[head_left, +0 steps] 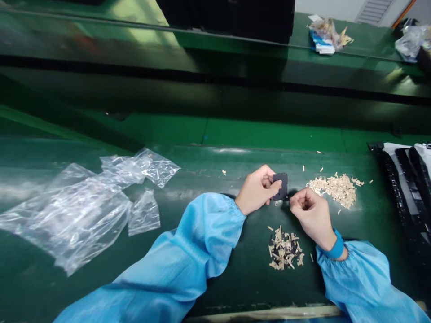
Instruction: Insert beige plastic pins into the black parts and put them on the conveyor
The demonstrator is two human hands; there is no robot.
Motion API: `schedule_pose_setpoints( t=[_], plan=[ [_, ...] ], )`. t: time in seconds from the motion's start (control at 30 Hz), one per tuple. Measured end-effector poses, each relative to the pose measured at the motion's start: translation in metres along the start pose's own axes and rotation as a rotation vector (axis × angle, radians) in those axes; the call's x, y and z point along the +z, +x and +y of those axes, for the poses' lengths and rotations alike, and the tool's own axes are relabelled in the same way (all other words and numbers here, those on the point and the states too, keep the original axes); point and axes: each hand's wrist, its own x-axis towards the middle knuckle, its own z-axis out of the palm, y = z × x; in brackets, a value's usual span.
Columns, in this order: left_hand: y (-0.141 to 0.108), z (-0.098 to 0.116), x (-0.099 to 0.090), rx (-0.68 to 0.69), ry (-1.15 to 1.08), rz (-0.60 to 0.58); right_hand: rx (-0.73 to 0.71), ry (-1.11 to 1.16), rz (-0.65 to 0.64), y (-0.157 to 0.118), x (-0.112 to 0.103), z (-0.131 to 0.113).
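Observation:
My left hand (259,190) pinches a small flat black plate (282,185) between thumb and fingers, holding it above the green bench. Close by its lower right corner is my right hand (311,214), thumb and fingertips pressed together. A tiny dark bit shows at those fingertips, too small to name. Below the hands lies a pile of small tan and dark pieces (285,248). To the right of the plate, a larger heap of small tan pieces (336,188) is spread on the bench.
Clear plastic bags (81,211) lie crumpled on the left. Black trays (404,188) with white strips are stacked at the right edge. A raised green ledge crosses behind the bench, bearing a crumpled packet (325,38) and a clear bag (409,42).

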Motion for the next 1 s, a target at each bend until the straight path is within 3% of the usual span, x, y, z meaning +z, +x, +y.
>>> schedule_pose_setpoints(
  t=[0.6,1.0],
  plan=[
    [-0.0044,0.0081,0.0021,0.034,0.073,-0.002,-0.097,-0.227,-0.002,-0.0038,-0.0004,-0.0039],
    [-0.0039,0.0050,0.0018,0.036,0.048,-0.014,0.023,-0.086,-0.046,-0.0015,-0.0018,-0.0080]
  ],
)
